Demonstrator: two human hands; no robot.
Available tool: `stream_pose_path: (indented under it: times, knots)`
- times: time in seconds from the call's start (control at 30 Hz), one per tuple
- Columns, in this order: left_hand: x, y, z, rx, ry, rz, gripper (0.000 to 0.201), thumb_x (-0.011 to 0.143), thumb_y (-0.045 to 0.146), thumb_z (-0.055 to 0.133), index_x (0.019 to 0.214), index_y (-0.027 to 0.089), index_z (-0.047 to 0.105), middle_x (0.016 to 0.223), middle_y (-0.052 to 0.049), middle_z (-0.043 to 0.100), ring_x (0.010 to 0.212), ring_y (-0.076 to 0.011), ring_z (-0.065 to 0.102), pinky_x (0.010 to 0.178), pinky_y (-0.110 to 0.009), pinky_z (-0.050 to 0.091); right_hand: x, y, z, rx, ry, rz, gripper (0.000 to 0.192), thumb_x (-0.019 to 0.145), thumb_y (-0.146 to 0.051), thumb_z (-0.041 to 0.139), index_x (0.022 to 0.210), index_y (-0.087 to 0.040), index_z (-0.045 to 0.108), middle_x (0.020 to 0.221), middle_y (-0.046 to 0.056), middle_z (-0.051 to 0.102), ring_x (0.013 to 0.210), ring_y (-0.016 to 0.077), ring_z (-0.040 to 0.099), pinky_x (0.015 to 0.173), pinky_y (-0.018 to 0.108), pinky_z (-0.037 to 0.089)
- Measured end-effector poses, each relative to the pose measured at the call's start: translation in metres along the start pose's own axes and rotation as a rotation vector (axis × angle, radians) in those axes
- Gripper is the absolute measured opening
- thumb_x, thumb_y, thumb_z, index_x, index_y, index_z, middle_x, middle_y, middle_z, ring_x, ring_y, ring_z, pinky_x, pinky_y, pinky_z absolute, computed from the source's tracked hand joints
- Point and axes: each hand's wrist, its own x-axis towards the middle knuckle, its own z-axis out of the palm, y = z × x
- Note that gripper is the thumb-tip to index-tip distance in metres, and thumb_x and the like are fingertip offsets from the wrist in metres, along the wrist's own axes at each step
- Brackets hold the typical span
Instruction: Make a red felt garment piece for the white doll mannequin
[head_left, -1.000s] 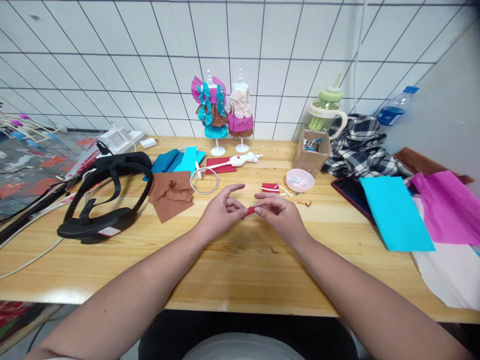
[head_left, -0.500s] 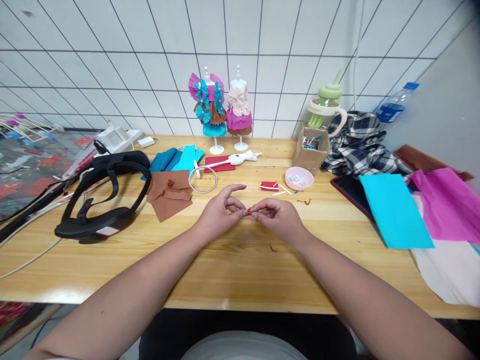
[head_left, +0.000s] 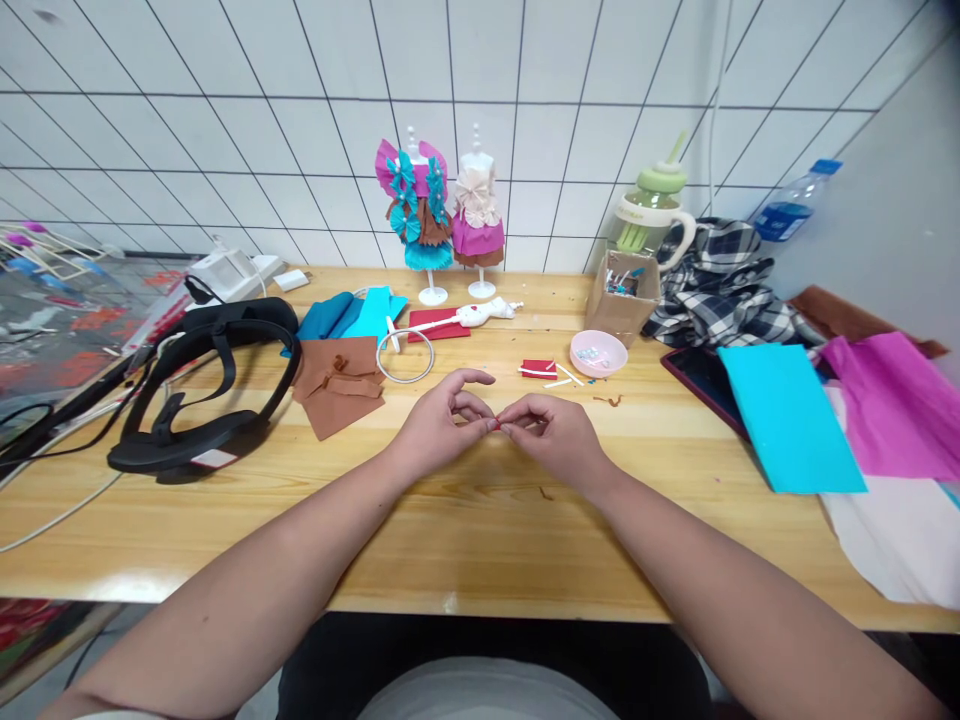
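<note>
One small red piece [head_left: 496,426]: we pinch it with our left hand [head_left: 444,422] and right hand [head_left: 556,437] over the bench [head_left: 465,550]. One pink bowl [head_left: 602,370], farther back.

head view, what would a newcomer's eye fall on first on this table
Probably the small white mannequin in magenta, turquoise and brown ruffles, standing beside a second white mannequin in cream and magenta at the back of the light wooden table. Next, at the centre, the bare left hand and bare right hand pinching a tiny red piece. The black headset with curved straps stands out at the left.
</note>
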Motion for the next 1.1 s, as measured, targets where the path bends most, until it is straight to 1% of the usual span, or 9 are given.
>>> stream_pose_path:
  times: [0.07, 0.27, 0.37, 0.43, 0.53, 0.67, 0.73, 0.9, 1.1]
  knots:
    - [0.0, 0.0, 0.001, -0.027, 0.004, 0.0, 0.045, 0.073, 0.023, 0.07, 0.113, 0.02, 0.049, 0.077, 0.0, 0.069, 0.077, -0.0155, 0.066, 0.071, -0.026, 0.05, 0.0, 0.001, 0.001, 0.047, 0.009, -0.007, 0.005, 0.076, -0.02, 0.063, 0.08, -0.021, 0.064, 0.08, 0.001, 0.073, 0.067, 0.0151, 0.067, 0.064, 0.028, 0.052]
    - [-0.002, 0.002, 0.003, -0.058, 0.006, 0.015, 0.045, 0.073, 0.021, 0.07, 0.112, 0.021, 0.047, 0.075, 0.001, 0.068, 0.077, -0.015, 0.066, 0.07, -0.025, 0.05, 0.002, 0.002, 0.003, 0.367, 0.002, 0.108, 0.035, 0.069, -0.02, 0.069, 0.085, -0.024, 0.038, 0.077, -0.002, 0.07, 0.067, 0.0138, 0.065, 0.065, 0.028, 0.051]
    - [-0.002, 0.002, 0.001, -0.071, 0.016, 0.007, 0.045, 0.072, 0.022, 0.072, 0.11, 0.021, 0.048, 0.074, 0.001, 0.067, 0.076, -0.015, 0.066, 0.068, -0.025, 0.049, 0.004, 0.002, -0.003, 0.459, -0.077, 0.215, 0.035, 0.07, -0.024, 0.07, 0.088, -0.024, 0.04, 0.078, -0.001, 0.07, 0.066, 0.0142, 0.064, 0.06, 0.028, 0.052]
    - [0.0, 0.0, -0.003, -0.145, 0.003, -0.012, 0.046, 0.071, 0.023, 0.074, 0.109, 0.021, 0.047, 0.074, 0.001, 0.068, 0.075, -0.015, 0.066, 0.069, -0.025, 0.048, 0.005, 0.003, -0.009, 0.49, -0.146, 0.23, 0.029, 0.075, -0.028, 0.066, 0.096, -0.024, 0.046, 0.093, 0.004, 0.071, 0.076, 0.0167, 0.066, 0.059, 0.029, 0.054]
    - [0.002, -0.003, -0.008, -0.336, -0.09, -0.088, 0.052, 0.067, 0.022, 0.078, 0.107, 0.021, 0.046, 0.074, 0.001, 0.07, 0.069, -0.0131, 0.065, 0.065, -0.024, 0.045, 0.005, 0.007, -0.015, 0.316, -0.095, 0.056, 0.026, 0.081, -0.025, 0.059, 0.106, -0.025, 0.055, 0.111, 0.007, 0.066, 0.084, 0.0167, 0.065, 0.058, 0.028, 0.054]
    - [0.003, -0.005, -0.01, -0.535, -0.199, -0.202, 0.056, 0.064, 0.021, 0.081, 0.109, 0.019, 0.048, 0.071, 0.001, 0.07, 0.06, -0.01, 0.06, 0.055, -0.02, 0.037, 0.001, 0.009, -0.014, -0.092, -0.005, -0.396, 0.024, 0.083, -0.015, 0.059, 0.104, -0.025, 0.064, 0.105, 0.006, 0.065, 0.09, 0.0172, 0.06, 0.063, 0.027, 0.052]
    - [0.002, -0.004, -0.01, -0.589, -0.231, -0.228, 0.057, 0.065, 0.02, 0.081, 0.11, 0.018, 0.048, 0.07, 0.001, 0.07, 0.059, -0.0101, 0.06, 0.055, -0.02, 0.036, -0.001, 0.008, -0.011, -0.193, 0.025, -0.535, 0.02, 0.085, -0.016, 0.06, 0.102, -0.025, 0.065, 0.104, 0.005, 0.065, 0.095, 0.0183, 0.06, 0.069, 0.029, 0.053]
    - [0.0, -0.001, -0.01, -0.603, -0.291, -0.271, 0.059, 0.066, 0.018, 0.08, 0.116, 0.018, 0.048, 0.069, 0.0, 0.071, 0.06, -0.0101, 0.061, 0.054, -0.019, 0.036, -0.002, 0.005, -0.01, -0.341, 0.158, -0.66, 0.004, 0.087, -0.023, 0.064, 0.088, -0.024, 0.067, 0.096, 0.004, 0.068, 0.09, 0.0181, 0.062, 0.081, 0.035, 0.05]
    - [0.0, -0.001, -0.011, -0.657, -0.319, -0.331, 0.061, 0.066, 0.015, 0.081, 0.118, 0.017, 0.05, 0.064, 0.002, 0.068, 0.062, -0.0113, 0.063, 0.061, -0.02, 0.042, -0.002, 0.002, -0.015, -0.413, 0.198, -0.738, 0.014, 0.088, -0.026, 0.064, 0.101, -0.026, 0.068, 0.11, 0.006, 0.067, 0.096, 0.0189, 0.061, 0.082, 0.034, 0.051]
